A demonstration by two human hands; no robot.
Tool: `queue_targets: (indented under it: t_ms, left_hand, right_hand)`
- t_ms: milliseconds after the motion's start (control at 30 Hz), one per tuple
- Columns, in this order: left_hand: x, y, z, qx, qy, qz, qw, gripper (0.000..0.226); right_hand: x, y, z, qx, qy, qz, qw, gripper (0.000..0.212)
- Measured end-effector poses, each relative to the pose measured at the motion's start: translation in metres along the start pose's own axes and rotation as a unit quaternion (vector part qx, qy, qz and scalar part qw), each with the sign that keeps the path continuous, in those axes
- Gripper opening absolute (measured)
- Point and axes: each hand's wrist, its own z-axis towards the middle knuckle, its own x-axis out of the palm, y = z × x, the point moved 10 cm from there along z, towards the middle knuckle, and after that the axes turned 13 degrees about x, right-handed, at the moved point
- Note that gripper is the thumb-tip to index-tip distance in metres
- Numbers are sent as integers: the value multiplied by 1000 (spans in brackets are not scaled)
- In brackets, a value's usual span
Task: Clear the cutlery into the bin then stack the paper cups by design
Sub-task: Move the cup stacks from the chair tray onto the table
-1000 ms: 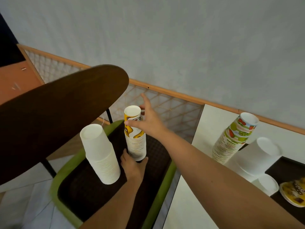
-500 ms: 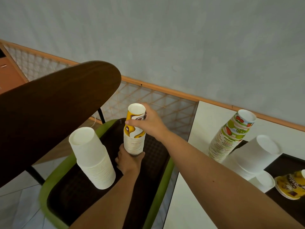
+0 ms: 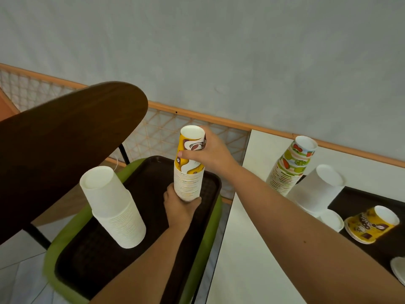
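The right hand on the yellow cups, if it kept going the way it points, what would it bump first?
Probably the dark wooden board, past the yellow cup stack the right hand already grips; depth is unclear.

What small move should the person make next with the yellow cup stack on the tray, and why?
Probably let go with the right hand and reach for the loose yellow cup lying on the table's dark tray. The yellow stack stands upright on the brown tray, steadied at its base by the left hand, and that same-design cup is not yet stacked.
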Motion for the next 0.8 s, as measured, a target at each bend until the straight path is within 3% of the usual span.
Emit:
queue_targets:
  t_ms: [367, 600, 800]
  left_hand:
    - [62, -45, -78, 42, 79, -37, 995, 86]
    - [108, -55, -145, 34, 140, -128, 981, 85]
    - [122, -66, -180, 64, 155, -17, 986, 83]
  right_hand:
    - [-74, -30, -78, 22, -49, -51, 997, 64]
    - [-114, -78, -129, 50, -79, -62, 994, 61]
    - [-129, -110, -155, 61, -65, -57, 994, 64]
